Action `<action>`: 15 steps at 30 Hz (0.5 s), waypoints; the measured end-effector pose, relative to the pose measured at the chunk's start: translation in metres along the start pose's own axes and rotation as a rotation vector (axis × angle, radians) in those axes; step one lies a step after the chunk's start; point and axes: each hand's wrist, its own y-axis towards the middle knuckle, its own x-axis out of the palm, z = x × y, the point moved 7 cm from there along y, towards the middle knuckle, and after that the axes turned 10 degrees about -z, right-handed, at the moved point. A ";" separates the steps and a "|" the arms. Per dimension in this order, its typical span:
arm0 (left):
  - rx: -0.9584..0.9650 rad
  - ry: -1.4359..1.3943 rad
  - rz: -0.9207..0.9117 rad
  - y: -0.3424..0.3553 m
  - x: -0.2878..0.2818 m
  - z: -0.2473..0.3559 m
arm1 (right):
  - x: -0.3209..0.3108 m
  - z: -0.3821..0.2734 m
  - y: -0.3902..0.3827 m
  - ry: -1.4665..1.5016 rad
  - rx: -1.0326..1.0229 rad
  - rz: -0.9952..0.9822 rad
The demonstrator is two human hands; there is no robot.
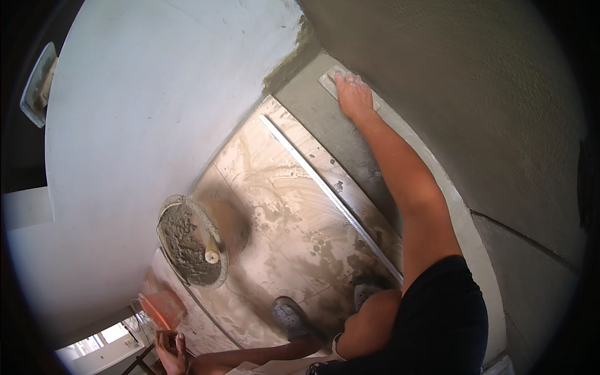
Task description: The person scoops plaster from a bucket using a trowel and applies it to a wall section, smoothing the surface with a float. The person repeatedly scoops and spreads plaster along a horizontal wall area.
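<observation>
My right hand (354,95) is stretched far forward and closed on a pale, flat plastering float (329,80). The float lies against the smooth grey mortar strip (312,103), close to the foot of the grey wall. My fingers cover its grip. At the lower left, my left hand (172,353) is raised with its thumb apart from loosely bent fingers, and nothing shows in it. Beyond that hand sits an orange bucket (164,307). A larger bucket (232,228) holds wet grey mortar (187,247), with a wooden-handled tool (212,253) standing in it.
A long metal straightedge (325,187) lies on the smeared tile floor (269,206), along the mortar strip. The pale wall (169,94) on the left meets the grey-plastered wall (450,81) in a rough corner. My shoes (290,315) stand near the straightedge's near end.
</observation>
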 end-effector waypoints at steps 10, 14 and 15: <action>0.156 0.004 0.015 0.022 0.025 0.100 | -0.008 0.032 -0.059 -0.066 0.063 -0.197; 0.144 -0.167 -0.021 0.045 0.032 0.138 | -0.018 0.064 -0.116 -0.069 0.095 -0.197; 0.196 -0.123 -0.025 0.049 0.030 0.138 | -0.019 0.070 -0.128 -0.070 0.105 -0.217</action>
